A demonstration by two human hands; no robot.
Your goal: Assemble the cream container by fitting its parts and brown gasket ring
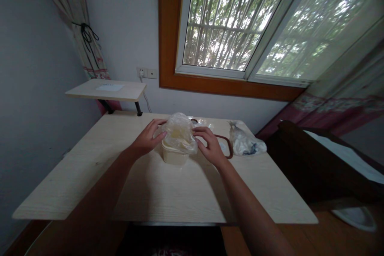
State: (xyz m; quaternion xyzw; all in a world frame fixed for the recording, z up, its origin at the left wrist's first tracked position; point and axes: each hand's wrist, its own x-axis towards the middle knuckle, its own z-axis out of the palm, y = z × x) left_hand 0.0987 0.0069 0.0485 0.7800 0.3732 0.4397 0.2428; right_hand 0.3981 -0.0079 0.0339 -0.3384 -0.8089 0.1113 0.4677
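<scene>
A crumpled clear plastic bag [180,128] with something yellowish in or under it rests over the mouth of a cream-coloured plastic tub [175,157] on the table. My left hand [147,138] grips the bag's left side, thumb and fingers curved around the film. On the opposite side, the fingers of my right hand [211,146] hold the bag's right edge. What lies under the film cannot be made out clearly. Close behind my right hand is a clear lid with a brown rim [230,150].
A knotted plastic bag [246,142] with whitish contents lies at the table's right. A small raised shelf [120,90] holding a paper stands at the back left. Sockets with a plugged-in cable [146,73] are on the wall. Dark furniture [330,156] stands to the right.
</scene>
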